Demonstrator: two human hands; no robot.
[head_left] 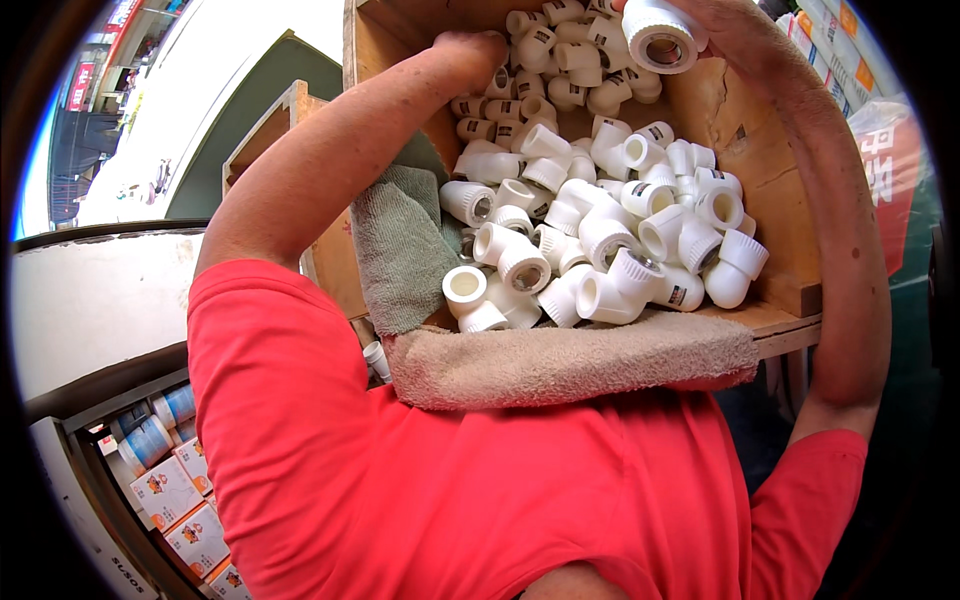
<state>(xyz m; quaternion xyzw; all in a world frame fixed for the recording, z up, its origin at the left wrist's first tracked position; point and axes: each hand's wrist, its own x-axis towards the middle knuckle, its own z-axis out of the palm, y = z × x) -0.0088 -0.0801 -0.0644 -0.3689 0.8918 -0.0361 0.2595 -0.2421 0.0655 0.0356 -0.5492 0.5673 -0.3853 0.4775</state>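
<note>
A wooden bin (pixel 735 100) in front of me holds many white plastic pipe fittings (pixel 600 225), mostly elbows, several with metal-lined threaded mouths. At the top right my right hand (pixel 705 22) grips one white threaded pipe fitting (pixel 655 40), raised above the others with its round mouth facing me. The picture's upper edge cuts off part of that hand. My left hand (pixel 478 58) reaches over the bin's left wall and down against the fittings at the far left. Its fingers are hidden, so whether it holds one cannot be seen.
A beige towel (pixel 570 362) covers the bin's front edge, and a green towel (pixel 400 250) hangs over its left side. Another wooden box (pixel 330 240) stands to the left. White-and-orange cartons (pixel 185 510) sit at lower left. A red-and-white plastic bag (pixel 885 170) lies beyond my right arm.
</note>
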